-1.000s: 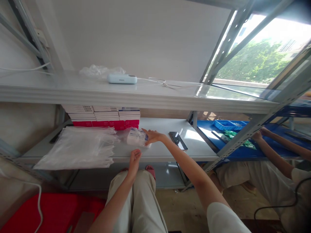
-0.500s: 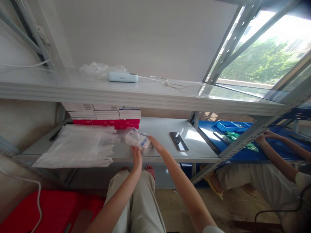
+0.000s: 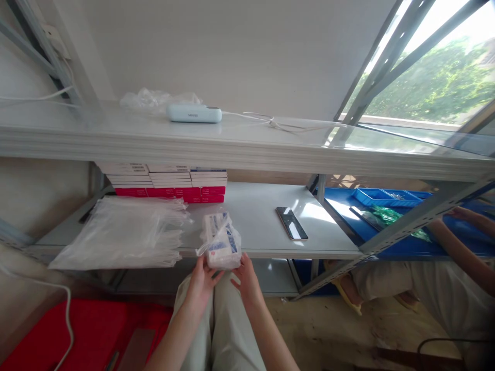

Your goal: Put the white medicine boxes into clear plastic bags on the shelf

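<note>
A clear plastic bag of small white-and-blue boxes [image 3: 221, 239] juts slightly over the front edge of the grey shelf [image 3: 255, 208]. Its near left corner is gripped by my left hand [image 3: 202, 282], the fingers curling under the near end. My right hand [image 3: 246, 280] holds the near right corner, thumb toward the middle. To the left lies a stack of clear plastic bags [image 3: 124, 232], its near corner past the shelf edge. Behind the package stand piled white-and-red boxes [image 3: 170, 188].
A phone [image 3: 292, 223] lies to the right on the shelf. Overhead, the upper shelf [image 3: 232, 149] carries a pale blue device [image 3: 194, 113] with a white cable. At far right, a co-worker's arms [image 3: 460, 247] reach over a blue surface holding a blue tray [image 3: 386, 197]. A red container [image 3: 73, 330] stands low left.
The bagged boxes have turned lengthwise and come nearer to me, to the shelf edge. Both hands have drawn back and now hold its near corners. The view has shifted slightly.
</note>
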The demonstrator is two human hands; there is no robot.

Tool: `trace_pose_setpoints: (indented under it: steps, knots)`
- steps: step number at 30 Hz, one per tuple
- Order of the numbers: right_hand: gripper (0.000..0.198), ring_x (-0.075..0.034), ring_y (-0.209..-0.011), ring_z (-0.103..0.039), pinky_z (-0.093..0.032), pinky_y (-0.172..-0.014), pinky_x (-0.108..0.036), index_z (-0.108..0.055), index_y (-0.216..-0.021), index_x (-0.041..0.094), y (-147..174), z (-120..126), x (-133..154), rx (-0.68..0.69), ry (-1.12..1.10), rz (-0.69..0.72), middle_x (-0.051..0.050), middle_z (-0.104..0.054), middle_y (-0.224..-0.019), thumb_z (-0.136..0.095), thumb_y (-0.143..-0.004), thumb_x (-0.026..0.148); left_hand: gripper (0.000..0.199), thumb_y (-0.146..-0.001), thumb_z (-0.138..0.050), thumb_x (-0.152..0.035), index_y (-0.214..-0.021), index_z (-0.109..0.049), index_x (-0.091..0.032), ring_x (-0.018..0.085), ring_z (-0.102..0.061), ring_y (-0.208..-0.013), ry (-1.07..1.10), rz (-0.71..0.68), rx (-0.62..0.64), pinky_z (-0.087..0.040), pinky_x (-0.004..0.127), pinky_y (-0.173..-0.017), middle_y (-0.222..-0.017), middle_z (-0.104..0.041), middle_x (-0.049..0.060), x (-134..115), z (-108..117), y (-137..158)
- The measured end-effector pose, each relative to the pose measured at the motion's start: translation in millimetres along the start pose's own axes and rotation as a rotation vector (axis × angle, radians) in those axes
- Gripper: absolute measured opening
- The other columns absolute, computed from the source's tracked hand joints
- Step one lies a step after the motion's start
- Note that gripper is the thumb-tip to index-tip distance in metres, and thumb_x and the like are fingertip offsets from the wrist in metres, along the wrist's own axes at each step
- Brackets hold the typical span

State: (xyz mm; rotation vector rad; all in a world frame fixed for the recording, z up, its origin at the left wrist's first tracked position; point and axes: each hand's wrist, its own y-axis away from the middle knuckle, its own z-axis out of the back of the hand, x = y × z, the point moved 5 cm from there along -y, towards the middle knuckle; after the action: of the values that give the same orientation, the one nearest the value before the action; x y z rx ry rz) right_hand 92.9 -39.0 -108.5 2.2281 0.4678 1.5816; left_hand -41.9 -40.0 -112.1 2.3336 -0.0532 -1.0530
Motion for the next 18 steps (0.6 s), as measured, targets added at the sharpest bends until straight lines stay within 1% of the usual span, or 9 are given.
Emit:
trace_pose_setpoints:
  steps: [1,3,6,8,10,12,14,16,18]
  knots:
    - [0.066,-0.029,-0.120,-0.049,-0.041,-0.091,-0.044,-0.050,-0.123,0.028,-3.0,-4.5,-1.2,0.056,-0.023,-0.032,-0.007,-0.054,-0.131,-0.037,-0.076,0.072,0.027,-0.084,-0.049,-0.043,-0.104,-0.057,-0.025,0.023,-0.067,-0.092,-0.006,0.018,0.028,-0.055,0.038,-0.077,-0.098,-0.068,0.006,-5.9,-2.7,-2.0]
    - [0.067,-0.029,-0.116,-0.051,-0.039,-0.090,-0.045,-0.051,-0.123,0.027,-8.5,-9.8,0.0,0.113,-0.037,-0.037,-0.008,-0.055,-0.130,-0.041,-0.074,0.072,0.025,-0.082,-0.053,-0.040,-0.102,-0.059,-0.025,0.021,-0.068,-0.086,-0.051,0.044,0.027,-0.055,0.037,-0.077,-0.095,-0.069,0.005,-14.4,-3.5,-5.3]
    - [0.066,-0.028,-0.115,-0.051,-0.036,-0.092,-0.046,-0.053,-0.121,0.027,-11.0,-9.0,3.3,0.117,-0.029,-0.031,-0.008,-0.056,-0.128,-0.044,-0.073,0.072,0.025,-0.079,-0.058,-0.042,-0.097,-0.062,-0.026,0.022,-0.068,-0.086,-0.124,0.091,0.034,-0.055,0.038,-0.077,-0.096,-0.069,0.007,-17.9,-1.4,-6.5]
    - [0.068,-0.028,-0.117,-0.049,-0.036,-0.092,-0.047,-0.053,-0.121,0.028,-9.5,-7.4,6.3,0.122,-0.018,-0.053,-0.008,-0.057,-0.128,-0.039,-0.074,0.074,0.028,-0.079,-0.057,-0.045,-0.099,-0.064,-0.027,0.024,-0.067,-0.088,-0.149,0.125,0.056,-0.055,0.040,-0.075,-0.097,-0.070,0.008,-16.0,-1.1,-5.5]
    - [0.067,-0.028,-0.119,-0.047,-0.037,-0.090,-0.046,-0.053,-0.120,0.027,-7.9,-6.8,12.0,0.123,0.020,-0.065,-0.007,-0.056,-0.128,-0.040,-0.073,0.074,0.033,-0.079,-0.054,-0.048,-0.101,-0.064,-0.026,0.026,-0.068,-0.088,-0.196,0.145,0.046,-0.055,0.041,-0.073,-0.096,-0.070,0.009,-13.5,-1.1,-5.3]
    - [0.063,-0.028,-0.118,-0.047,-0.038,-0.089,-0.044,-0.054,-0.113,0.025,-7.6,-6.5,18.8,0.101,0.085,-0.060,-0.007,-0.056,-0.127,-0.049,-0.069,0.071,0.035,-0.078,-0.055,-0.048,-0.102,-0.064,-0.024,0.026,-0.067,-0.090,-0.255,0.094,0.018,-0.053,0.041,-0.076,-0.099,-0.070,0.009,-13.7,-2.0,-6.5]
    - [0.057,-0.027,-0.116,-0.047,-0.038,-0.089,-0.041,-0.054,-0.106,0.023,-7.7,-5.9,23.8,0.075,0.134,-0.035,-0.008,-0.057,-0.123,-0.055,-0.067,0.065,0.038,-0.074,-0.061,-0.045,-0.103,-0.063,-0.022,0.026,-0.066,-0.095,-0.307,-0.013,0.007,-0.052,0.039,-0.081,-0.105,-0.069,0.009,-15.6,-3.0,-8.1]
    - [0.051,-0.026,-0.114,-0.048,-0.038,-0.089,-0.041,-0.053,-0.101,0.022,-5.8,-2.9,24.1,0.059,0.139,-0.017,-0.008,-0.058,-0.118,-0.056,-0.068,0.060,0.039,-0.069,-0.066,-0.041,-0.102,-0.064,-0.019,0.026,-0.064,-0.101,-0.329,-0.094,0.026,-0.050,0.038,-0.085,-0.108,-0.068,0.009,-14.8,-1.1,-8.3]
    - [0.046,-0.025,-0.113,-0.048,-0.038,-0.089,-0.040,-0.052,-0.101,0.023,-0.1,2.2,20.3,0.082,0.127,-0.010,-0.007,-0.059,-0.116,-0.057,-0.068,0.055,0.038,-0.067,-0.068,-0.039,-0.098,-0.065,-0.018,0.027,-0.062,-0.104,-0.326,-0.103,0.072,-0.050,0.037,-0.087,-0.106,-0.069,0.009,-9.3,5.4,-6.9]
